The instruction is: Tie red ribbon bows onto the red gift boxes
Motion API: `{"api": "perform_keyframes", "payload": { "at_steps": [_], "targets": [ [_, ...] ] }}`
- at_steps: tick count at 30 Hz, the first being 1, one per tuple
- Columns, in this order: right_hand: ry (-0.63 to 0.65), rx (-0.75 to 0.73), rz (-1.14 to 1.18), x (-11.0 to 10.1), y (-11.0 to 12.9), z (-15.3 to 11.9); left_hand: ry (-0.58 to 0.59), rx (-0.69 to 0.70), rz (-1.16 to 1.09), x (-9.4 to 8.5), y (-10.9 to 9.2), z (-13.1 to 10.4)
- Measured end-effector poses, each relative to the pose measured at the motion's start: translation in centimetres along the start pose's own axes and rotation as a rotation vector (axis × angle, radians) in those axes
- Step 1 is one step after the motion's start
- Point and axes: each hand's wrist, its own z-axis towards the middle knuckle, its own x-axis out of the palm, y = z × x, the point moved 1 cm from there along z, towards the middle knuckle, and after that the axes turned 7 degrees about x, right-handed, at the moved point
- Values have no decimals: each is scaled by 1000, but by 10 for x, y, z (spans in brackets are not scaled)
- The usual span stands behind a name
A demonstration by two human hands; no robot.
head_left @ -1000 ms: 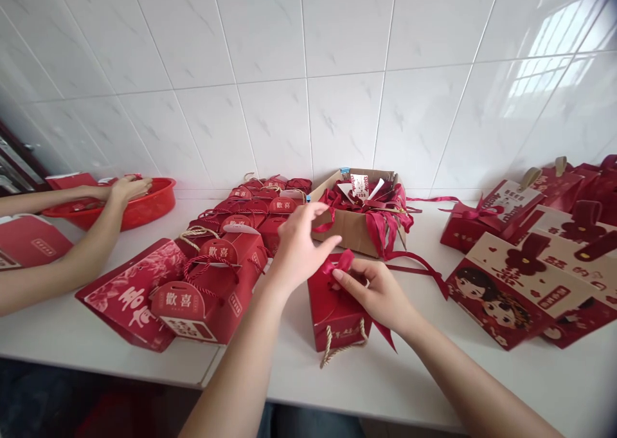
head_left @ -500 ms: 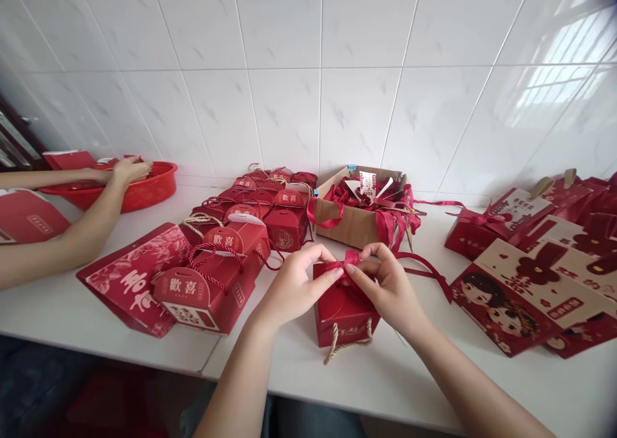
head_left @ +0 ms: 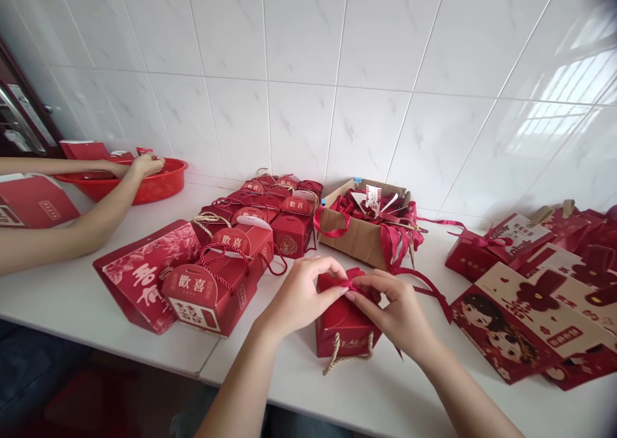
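Pale tiled wall behind, window glare on its right part. White tabletop runs along it, both ends beyond the frame; a seam meets the front edge left of center.

Near that front edge, just right of the seam: small red box, rope handle hanging on its near face. Red ribbon gathered on its top. Left hand pinches the ribbon, thumb against fingers; right hand does likewise, fingertips nearly meeting. Knot hidden by fingers, as is much of the box's far side.

Toward the back edge, a cardboard carton spills ribbons; contents too tangled to separate. Left of it, packed gift boxes, rear ones partly hidden. Far left, a co-worker's hand over a red basin; what it grasps unclear. Patterned bags overlap at right, some cut off by the frame. White surface shows between bags and right forearm, and along the front edge.
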Motion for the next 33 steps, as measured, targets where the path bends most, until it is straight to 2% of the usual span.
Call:
{"api": "perform_keyframes", "payload": {
  "at_steps": [3,7,12,16,20,23,27,29,33],
  "targets": [
    [15,4,11,-1,-2,0,39,35,36,-2,-1,-1],
    [32,56,94,1,-3,-1,21,49,78,0,0,-2],
    [46,211,288,5,-5,-2,-33,47,164,5,1,0],
    [136,333,437,6,-6,-3,-40,66,144,9,0,0],
    [228,376,581,7,-10,-2,-81,87,101,18,5,1],
    [247,404,653,7,-12,-1,-90,80,59,23,9,3],
    [232,388,647,5,-9,0,-144,81,125,15,7,0],
    [247,380,652,4,-8,0,-110,78,164,8,4,-3],
    [274,370,628,3,-8,-1,44,39,154,-2,-2,-9]
  ]
}}
